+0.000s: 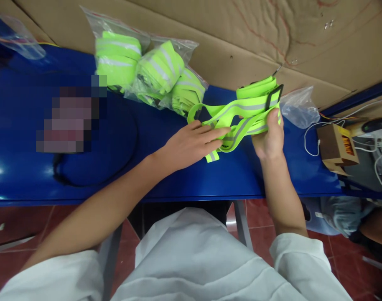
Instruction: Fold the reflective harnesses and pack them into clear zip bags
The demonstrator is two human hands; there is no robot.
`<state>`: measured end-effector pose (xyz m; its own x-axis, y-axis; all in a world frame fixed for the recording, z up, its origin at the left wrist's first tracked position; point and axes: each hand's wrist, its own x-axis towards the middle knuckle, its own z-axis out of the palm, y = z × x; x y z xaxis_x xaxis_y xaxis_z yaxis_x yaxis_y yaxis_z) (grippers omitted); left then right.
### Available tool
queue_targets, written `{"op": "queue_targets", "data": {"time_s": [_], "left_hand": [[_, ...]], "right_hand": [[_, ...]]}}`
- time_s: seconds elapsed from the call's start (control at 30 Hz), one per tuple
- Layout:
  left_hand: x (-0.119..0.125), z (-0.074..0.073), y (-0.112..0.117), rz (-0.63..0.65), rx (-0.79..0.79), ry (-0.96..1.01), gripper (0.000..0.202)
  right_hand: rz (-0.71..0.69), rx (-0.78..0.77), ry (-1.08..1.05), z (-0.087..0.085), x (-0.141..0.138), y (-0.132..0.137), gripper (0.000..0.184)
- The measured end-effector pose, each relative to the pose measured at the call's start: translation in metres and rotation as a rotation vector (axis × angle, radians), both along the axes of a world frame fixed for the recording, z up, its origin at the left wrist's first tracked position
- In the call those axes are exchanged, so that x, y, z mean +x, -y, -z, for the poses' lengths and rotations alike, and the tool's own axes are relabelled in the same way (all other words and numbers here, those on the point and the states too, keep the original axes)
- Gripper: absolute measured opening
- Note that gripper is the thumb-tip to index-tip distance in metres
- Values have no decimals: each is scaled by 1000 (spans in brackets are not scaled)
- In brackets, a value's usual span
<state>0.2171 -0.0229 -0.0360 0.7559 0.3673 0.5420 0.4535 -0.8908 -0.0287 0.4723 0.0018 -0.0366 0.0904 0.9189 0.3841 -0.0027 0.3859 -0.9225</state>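
A neon yellow-green reflective strap [241, 104] with grey stripes is held above the blue table, folded in several loops. My right hand [269, 138] grips the bundled layers at their right end, its thumb pressed on the front near a black buckle [274, 97]. My left hand [195, 144] is at the loose loops on the left, back of the hand up, fingers laid over the strap and closed on it. Its thumb is hidden. One short strap end hangs below the left fingertips.
Clear plastic bags of similar rolled straps [159, 69] lie along the back. An empty clear bag [300, 108] lies at right, near a small cardboard box [337, 144] and white cables. A pixelated item [67, 121] and black cable are at left. Another person's arm [377, 228] shows at lower right.
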Motion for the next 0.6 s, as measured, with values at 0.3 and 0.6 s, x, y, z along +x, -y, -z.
{"op": "queue_targets", "data": {"time_s": [0.3,0.6], "left_hand": [[1,1,-2,-90,-7,26,23],[-4,18,-14,-195,-615,579,101]], "right_hand": [[-32,-71,-56,-3,3,0,47],[-39,-102,-1,-14,6,-5,62]]}}
